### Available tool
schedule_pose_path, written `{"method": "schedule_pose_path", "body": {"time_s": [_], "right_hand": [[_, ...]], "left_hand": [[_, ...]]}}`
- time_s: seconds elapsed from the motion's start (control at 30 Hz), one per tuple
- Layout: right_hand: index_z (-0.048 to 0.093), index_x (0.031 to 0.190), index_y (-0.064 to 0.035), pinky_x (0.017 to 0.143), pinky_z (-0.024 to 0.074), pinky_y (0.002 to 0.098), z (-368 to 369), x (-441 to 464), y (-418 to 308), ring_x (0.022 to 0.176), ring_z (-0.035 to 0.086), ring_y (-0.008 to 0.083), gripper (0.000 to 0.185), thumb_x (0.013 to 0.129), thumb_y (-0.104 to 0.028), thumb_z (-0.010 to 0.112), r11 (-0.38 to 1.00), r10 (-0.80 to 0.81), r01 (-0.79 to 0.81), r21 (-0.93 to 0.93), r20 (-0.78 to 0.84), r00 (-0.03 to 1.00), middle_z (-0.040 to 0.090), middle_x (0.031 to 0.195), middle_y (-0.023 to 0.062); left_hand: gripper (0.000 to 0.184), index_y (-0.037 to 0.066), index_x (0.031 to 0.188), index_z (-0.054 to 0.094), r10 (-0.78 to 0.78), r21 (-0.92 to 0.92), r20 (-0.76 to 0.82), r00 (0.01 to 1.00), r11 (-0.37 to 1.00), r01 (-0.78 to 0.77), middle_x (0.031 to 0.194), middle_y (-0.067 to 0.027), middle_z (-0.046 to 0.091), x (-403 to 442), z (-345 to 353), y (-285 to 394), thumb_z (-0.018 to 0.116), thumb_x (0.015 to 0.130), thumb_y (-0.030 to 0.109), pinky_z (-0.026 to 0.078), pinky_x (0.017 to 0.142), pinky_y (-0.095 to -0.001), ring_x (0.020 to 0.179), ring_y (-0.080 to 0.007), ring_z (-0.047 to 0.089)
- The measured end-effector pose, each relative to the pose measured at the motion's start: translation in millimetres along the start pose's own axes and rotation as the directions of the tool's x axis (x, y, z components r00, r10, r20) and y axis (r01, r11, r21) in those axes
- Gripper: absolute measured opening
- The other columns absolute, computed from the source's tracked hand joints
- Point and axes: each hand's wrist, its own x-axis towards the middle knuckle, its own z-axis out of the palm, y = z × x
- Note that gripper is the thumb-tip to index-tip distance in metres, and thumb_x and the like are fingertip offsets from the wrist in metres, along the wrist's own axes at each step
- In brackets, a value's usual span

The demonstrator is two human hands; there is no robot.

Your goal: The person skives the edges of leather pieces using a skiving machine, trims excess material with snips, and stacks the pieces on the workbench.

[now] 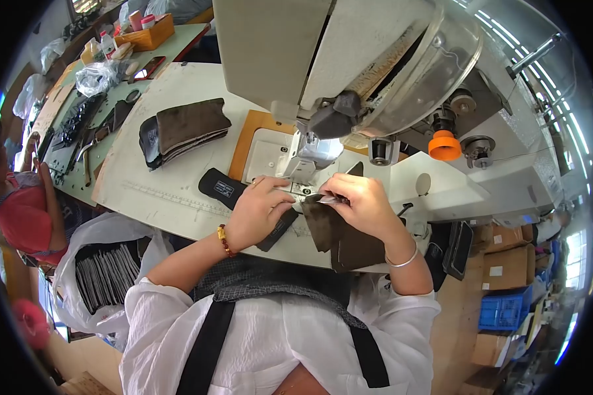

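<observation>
My left hand rests with bent fingers at the sewing machine's needle plate, over a black piece with a pale printed label. Whatever its fingertips hold is hidden. Just right of the presser foot, my right hand pinches the upper edge of a dark brown piece. Something small and silvery shows at those fingertips, too small to name. More brown material hangs toward the table's front edge.
The sewing machine head looms above my hands. A stack of brown and black pieces lies at left on the table. A bag of dark pieces stands below. Another person sits far left; a blue crate is at right.
</observation>
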Motion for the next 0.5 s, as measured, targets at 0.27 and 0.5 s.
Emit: {"method": "schedule_pose_path", "body": {"time_s": [0.27, 0.5], "right_hand": [[0.067, 0.088, -0.0104, 0.054, 0.0493, 0.0351, 7.6, -10.6, -6.6, 0.065, 0.065, 0.0240, 0.014, 0.076, -0.008, 0.075, 0.998, -0.018, 0.016, -0.059, -0.038, 0.999, 0.063, 0.081, 0.0031], [0.066, 0.086, -0.0122, 0.052, 0.0479, 0.0337, 10.5, -15.9, -12.6, 0.061, 0.063, 0.0199, 0.020, 0.069, -0.007, 0.077, 0.986, -0.119, 0.107, -0.126, -0.098, 0.988, 0.058, 0.075, 0.0014]], "left_hand": [[0.010, -0.003, 0.099, 0.070, -0.352, -0.729, 0.533, 0.770, 0.271, 0.629, 0.087, -0.0037, 0.071, 7.5, -3.2, 7.4, 0.070, 0.094, 0.005, 0.056, 0.074, -0.0240, 0.078, -0.0080, 0.066], [0.011, 0.001, 0.093, 0.066, -0.278, -0.727, 0.635, 0.721, 0.101, 0.679, 0.084, -0.0032, 0.068, 8.0, -12.1, 3.4, 0.071, 0.094, 0.010, 0.054, 0.070, -0.0240, 0.075, -0.0086, 0.064]]}}
